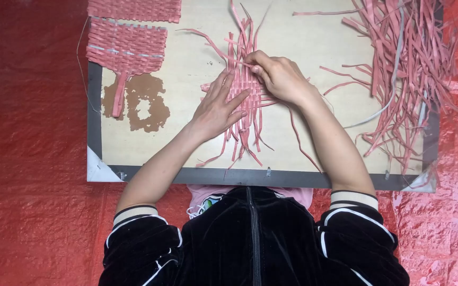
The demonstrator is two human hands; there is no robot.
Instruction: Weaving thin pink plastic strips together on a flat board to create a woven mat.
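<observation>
A small woven patch of pink strips (244, 87) lies in the middle of a pale board (303, 47), with loose strip ends fanning out above and below it. My left hand (217, 108) lies flat on the patch's left side, fingers spread, pressing it down. At the upper right of the patch, my right hand (279, 77) pinches one pink strip between thumb and fingers.
A heap of loose pink strips (404, 69) with a few grey ones lies at the board's right. Two finished woven pink mats (125, 45) sit at the top left above a brown worn patch (144, 103). Red sheeting (27, 132) surrounds the board.
</observation>
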